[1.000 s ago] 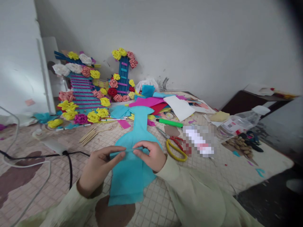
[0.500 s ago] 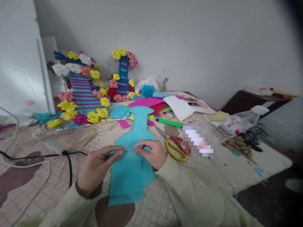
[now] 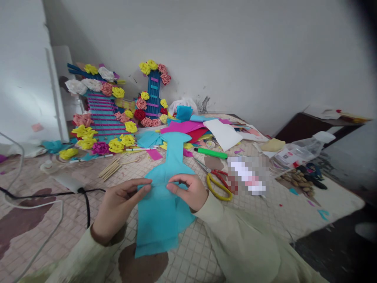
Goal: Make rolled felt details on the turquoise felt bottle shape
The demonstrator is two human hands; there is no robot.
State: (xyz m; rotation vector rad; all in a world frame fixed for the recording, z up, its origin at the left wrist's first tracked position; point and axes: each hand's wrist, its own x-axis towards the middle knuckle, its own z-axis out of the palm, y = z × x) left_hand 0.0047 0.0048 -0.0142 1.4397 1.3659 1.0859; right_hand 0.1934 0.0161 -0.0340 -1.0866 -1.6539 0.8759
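A rectangular sheet of turquoise crepe paper (image 3: 157,224) hangs between my two hands, over a larger turquoise cut-out shape (image 3: 174,155) with a narrow neck and rounded body. My left hand (image 3: 119,202) pinches the sheet's upper left corner between thumb and fingers. At the upper right corner, my right hand (image 3: 190,190) pinches it the same way. The sheet hides much of the lower part of the cut-out. Just right of my right hand lie scissors (image 3: 219,186) with yellow and red handles.
Flower-trimmed paper decorations (image 3: 106,114) lean at the back left. Behind the cut-out is a pile of coloured paper (image 3: 188,127). A green marker (image 3: 211,153), wooden sticks (image 3: 110,169), a plastic bottle (image 3: 300,151) and peanuts (image 3: 297,181) lie around. A power strip (image 3: 63,179) with cables sits left.
My left hand has shifted slightly left and up along the sheet's top edge. My right hand has hardly moved, and the sheet still hangs between them.
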